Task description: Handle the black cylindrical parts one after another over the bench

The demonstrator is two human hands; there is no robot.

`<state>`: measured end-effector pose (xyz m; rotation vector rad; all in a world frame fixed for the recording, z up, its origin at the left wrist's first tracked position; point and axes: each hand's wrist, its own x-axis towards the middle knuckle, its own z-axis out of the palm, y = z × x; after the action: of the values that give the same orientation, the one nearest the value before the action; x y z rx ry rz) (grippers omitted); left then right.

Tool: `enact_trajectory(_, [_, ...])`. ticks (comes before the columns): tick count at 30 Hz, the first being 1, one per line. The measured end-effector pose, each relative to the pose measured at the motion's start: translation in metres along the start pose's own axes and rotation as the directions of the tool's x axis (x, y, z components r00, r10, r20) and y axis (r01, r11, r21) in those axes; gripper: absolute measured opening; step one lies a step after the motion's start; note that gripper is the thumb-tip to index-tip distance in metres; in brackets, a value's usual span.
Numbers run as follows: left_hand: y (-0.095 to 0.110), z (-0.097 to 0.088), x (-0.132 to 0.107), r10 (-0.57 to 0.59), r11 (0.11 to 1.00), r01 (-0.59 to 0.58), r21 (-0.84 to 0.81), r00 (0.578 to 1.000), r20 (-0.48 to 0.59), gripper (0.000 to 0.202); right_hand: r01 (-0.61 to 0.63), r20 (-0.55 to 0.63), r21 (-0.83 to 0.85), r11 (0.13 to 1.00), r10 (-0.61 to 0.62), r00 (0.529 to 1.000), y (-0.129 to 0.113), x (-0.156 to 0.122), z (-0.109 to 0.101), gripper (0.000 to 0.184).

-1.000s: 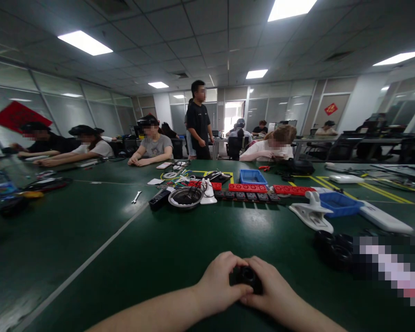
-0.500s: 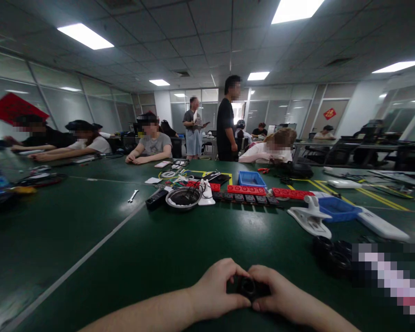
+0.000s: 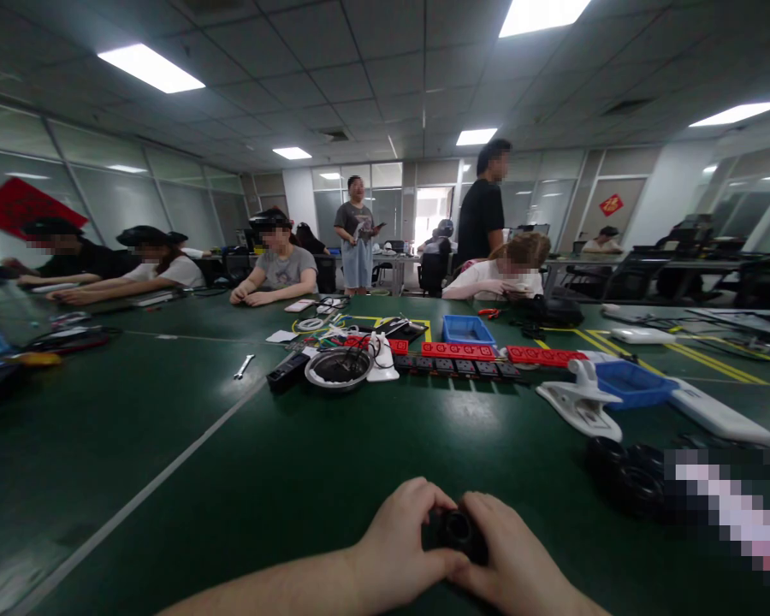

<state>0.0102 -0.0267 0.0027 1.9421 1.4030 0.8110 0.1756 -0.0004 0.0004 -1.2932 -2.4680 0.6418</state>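
Left hand (image 3: 403, 543) and right hand (image 3: 512, 552) both have fingers closed around the black part (image 3: 457, 532), one per side, over the green table (image 3: 250, 505); can't tell if it's touching. Black rings (image 3: 638, 489) lie off to the right, white clip (image 3: 581, 409) just beyond.

dim overall | bright ceiling panels (image 3: 152, 68) | glare on green tabletop (image 3: 478, 412) | edges stretched, blurred

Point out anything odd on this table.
Nothing looks spilled. Only the wrench seems slightly stray: it lies by itself, left of the bowl. The fingers partly hide the black part.
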Motion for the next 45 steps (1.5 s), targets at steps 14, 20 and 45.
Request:
enact_trajectory(14, [-0.006, -0.008, 0.0, 0.259, 0.965, -0.254, -0.059, 0.961, 0.097, 0.048, 0.081, 0.254, 0.283, 0.956, -0.156, 0.955, 0.009, 0.002, -0.029, 0.027])
enact_trajectory(20, [-0.007, -0.007, 0.003, 0.213, 0.977, -0.209, -0.048, 0.969, 0.126, 0.047, 0.035, 0.272, 0.268, 0.963, -0.111, 0.956, 0.008, 0.004, -0.029, 0.025])
enact_trajectory(45, [0.004, -0.004, -0.002, 0.036, 0.998, -0.04, 0.043, 0.997, 0.075, 0.036, 0.005, 0.035, 0.042, 0.999, -0.006, 0.999, -0.003, -0.004, -0.005, 0.032])
